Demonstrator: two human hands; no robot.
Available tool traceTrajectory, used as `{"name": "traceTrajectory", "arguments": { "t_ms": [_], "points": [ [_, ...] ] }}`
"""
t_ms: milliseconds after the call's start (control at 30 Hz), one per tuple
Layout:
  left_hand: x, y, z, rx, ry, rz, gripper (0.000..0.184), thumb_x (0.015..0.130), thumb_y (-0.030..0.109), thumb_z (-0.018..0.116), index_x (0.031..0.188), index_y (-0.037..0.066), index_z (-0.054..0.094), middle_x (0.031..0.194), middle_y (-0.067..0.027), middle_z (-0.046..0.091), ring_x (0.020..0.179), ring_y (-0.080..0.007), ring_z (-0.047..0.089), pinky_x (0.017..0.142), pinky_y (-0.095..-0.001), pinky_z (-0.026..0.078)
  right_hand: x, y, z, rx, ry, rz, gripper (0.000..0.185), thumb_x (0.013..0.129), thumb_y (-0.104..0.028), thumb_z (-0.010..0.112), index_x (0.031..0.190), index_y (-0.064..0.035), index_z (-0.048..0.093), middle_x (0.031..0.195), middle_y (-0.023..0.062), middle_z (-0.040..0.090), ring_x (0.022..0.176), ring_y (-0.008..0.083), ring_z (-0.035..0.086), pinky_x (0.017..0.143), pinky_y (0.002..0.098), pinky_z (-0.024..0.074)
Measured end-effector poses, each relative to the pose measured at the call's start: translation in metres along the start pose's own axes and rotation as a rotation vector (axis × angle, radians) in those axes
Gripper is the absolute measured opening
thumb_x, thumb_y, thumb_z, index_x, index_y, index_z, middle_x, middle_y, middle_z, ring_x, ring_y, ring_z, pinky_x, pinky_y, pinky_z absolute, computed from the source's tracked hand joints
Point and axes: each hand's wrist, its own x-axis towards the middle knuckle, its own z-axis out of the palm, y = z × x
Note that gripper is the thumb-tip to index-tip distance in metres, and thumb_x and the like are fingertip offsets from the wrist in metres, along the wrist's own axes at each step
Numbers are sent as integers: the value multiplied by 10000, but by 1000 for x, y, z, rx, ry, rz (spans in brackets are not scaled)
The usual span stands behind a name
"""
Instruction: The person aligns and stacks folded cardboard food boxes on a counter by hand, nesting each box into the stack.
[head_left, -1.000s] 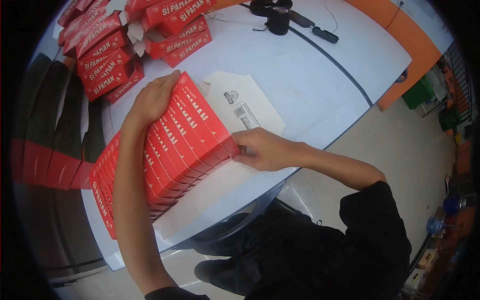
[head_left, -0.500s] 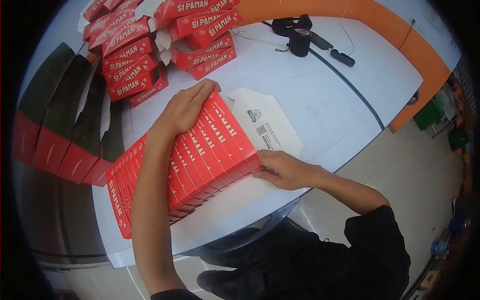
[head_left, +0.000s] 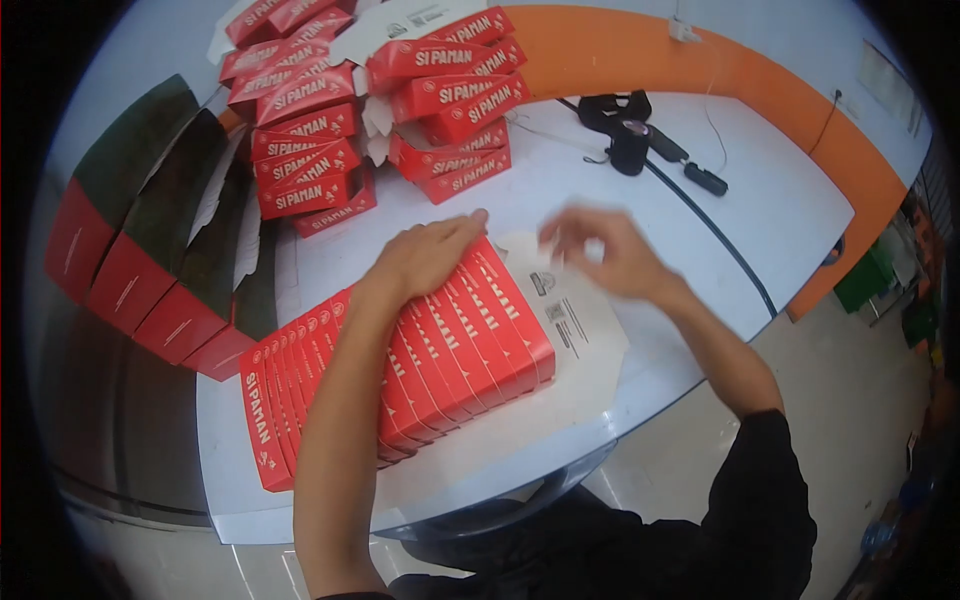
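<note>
A tightly packed row of red printed cartons [head_left: 470, 340] lies across the white table, with "SI PAMAN" lettering on their faces. My left hand [head_left: 425, 258] rests on the far upper edge of the row, its fingers stretched over several cartons. Beyond the row's right end, a white cardboard flap [head_left: 575, 320] with a printed logo and code lies flat. Blurred by motion, my right hand [head_left: 610, 255] is raised over the flap's far side. Its fingers are loosely bent, with a gap to the thumb, and nothing shows in them.
Stacked red cartons [head_left: 315, 140] stand at the back left, beside a second stack [head_left: 455, 85]. Larger dark-and-red boxes [head_left: 135, 260] line the left side. A black strapped device [head_left: 628, 150] and a cable [head_left: 715, 235] lie on the table [head_left: 790, 190] at the back right.
My right hand has left the near right corner of the carton row and risen over the flap. My left hand stays on the row. The camera view has shifted.
</note>
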Motion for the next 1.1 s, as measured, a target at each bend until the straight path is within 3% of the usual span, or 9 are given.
{"name": "traceTrajectory", "arguments": {
  "t_ms": [233,433,500,700,767,833,867,933,1100],
  "points": [
    [3,-4,10,14,106,-56,662,1009,666,402,1226,157,765,1141,-171,760,1083,-398,698,1021,-449,500,273,54,-66,-925,569,-536,349,903,-49,668,1250,-77,647,1219,134,708,1118,343,683,955,428,552],
    [-1,-3,5,1,56,-28,600,1051,576,349,1332,181,703,1214,-160,738,1147,-400,666,1033,-467,489,357,49,-90,-1313,-66,208,468,935,-178,691,1379,-88,575,1348,154,649,1215,316,643,1008,438,524],
    [0,-6,2,30,47,-9,587,1064,545,321,1345,186,691,1253,-151,724,1158,-398,659,1034,-471,489,357,33,-100,-1320,52,21,241,903,-149,679,1117,-38,678,1093,230,699,1050,356,699,898,470,546],
    [3,-20,12,131,105,138,498,1090,341,269,1419,132,579,1347,-160,666,1226,-371,628,1049,-497,487,315,-9,-123,-1133,478,-261,282,936,-267,645,963,13,667,985,291,723,983,454,692,820,485,554],
    [5,-21,7,117,61,133,489,1083,268,280,1504,127,486,1459,-143,595,1283,-357,596,1065,-492,490,246,-66,-89,-783,523,-33,274,960,-239,654,1040,23,645,996,283,714,977,466,682,807,492,542],
    [5,-22,5,90,69,125,489,1083,267,284,1504,128,490,1454,-142,599,1288,-358,594,1067,-487,491,187,-26,-91,-683,309,-372,442,987,-263,669,1366,-59,569,1140,112,720,1027,223,697,906,386,543],
    [5,-23,5,79,71,119,489,1083,266,286,1504,129,492,1452,-142,600,1290,-359,592,1068,-484,491,142,-75,-69,-343,86,270,466,1006,-315,666,1361,-33,561,929,46,705,819,131,667,762,323,540],
    [3,-23,6,125,78,129,487,1081,252,292,1511,129,485,1453,-141,601,1291,-360,593,1069,-480,491,94,-65,-47,-389,-210,484,465,978,-264,679,1341,12,590,885,36,708,725,84,650,621,279,523],
    [-3,-12,5,175,73,107,480,1083,316,307,1465,168,556,1423,-114,633,1283,-349,603,1061,-474,490,27,-32,15,-18,-360,639,451,987,-186,601,1386,22,596,1156,140,750,997,147,706,867,309,548]
  ]
}}
